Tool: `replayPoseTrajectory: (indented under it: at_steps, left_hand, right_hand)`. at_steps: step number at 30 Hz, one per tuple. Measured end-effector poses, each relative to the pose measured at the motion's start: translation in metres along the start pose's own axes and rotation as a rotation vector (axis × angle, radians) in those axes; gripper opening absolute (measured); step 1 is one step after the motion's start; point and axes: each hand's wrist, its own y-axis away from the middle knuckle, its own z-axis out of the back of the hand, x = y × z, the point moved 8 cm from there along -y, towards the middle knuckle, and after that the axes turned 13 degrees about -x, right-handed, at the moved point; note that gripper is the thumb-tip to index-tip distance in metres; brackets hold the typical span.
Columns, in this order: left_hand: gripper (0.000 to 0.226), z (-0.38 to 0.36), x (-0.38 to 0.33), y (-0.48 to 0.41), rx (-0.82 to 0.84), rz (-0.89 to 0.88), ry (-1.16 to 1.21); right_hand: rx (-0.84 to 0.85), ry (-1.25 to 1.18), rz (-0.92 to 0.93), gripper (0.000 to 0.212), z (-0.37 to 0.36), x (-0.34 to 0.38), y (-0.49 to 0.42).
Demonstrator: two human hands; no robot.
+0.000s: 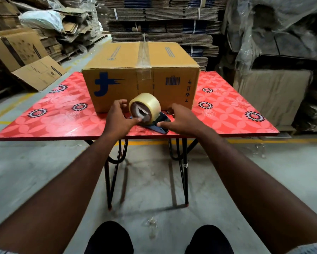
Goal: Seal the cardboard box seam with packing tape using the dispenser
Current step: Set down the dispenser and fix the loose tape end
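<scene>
Head view: a person's two bare forearms reach forward from the bottom corners towards a red counter point(227, 107); two dark shoes show at the bottom edge, on a grey concrete floor.
Counter: red top with a pale flower pattern and dark round motifs; black folding metal legs beneath.
Box point(141, 77): closed brown cardboard, standing on the far middle of the counter; a blue logo at the left of its near face, a barcode and handling symbols at the right.
Seam: runs away from the viewer along the middle of the box top; clear tape point(144, 54) already lies along it and folds down over the near face.
Dispenser point(159, 123): dark blue, resting on the counter just in front of the box, near the front edge; a roll point(145, 108) of clear tape stands upright in it, its core facing the viewer.
Left hand point(119, 118): fingers curled and partly spread around the left side of the roll; thumb tip pressed on the core's lower rim; fingertips above appear not quite closed on the roll.
Right hand point(181, 120): laid over the right end of the dispenser; thumb on its near edge, fingers curved over the far side; whether the grip is firm, I cannot tell.
Surroundings: bundled flat cardboard stacked high behind; loose cartons at the left; plastic-wrapped stacks at the right.
</scene>
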Motion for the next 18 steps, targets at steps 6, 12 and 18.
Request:
replayPoseTrajectory:
  at_steps: [6, 12, 18]
  left_hand:
    - [0.089, -0.025, 0.002, -0.010, 0.239, -0.104, -0.109]
    - [0.074, -0.022, 0.003, -0.009, 0.106, -0.113, -0.084]
    - [0.070, -0.034, -0.028, 0.004, 0.048, -0.131, -0.022]
  right_hand:
    - [-0.019, -0.030, 0.013, 0.070, -0.022, 0.009, -0.002]
    - [-0.081, -0.174, -0.039, 0.059, -0.017, 0.000, 0.000]
    - [-0.023, -0.219, -0.059, 0.062, 0.016, -0.028, 0.000]
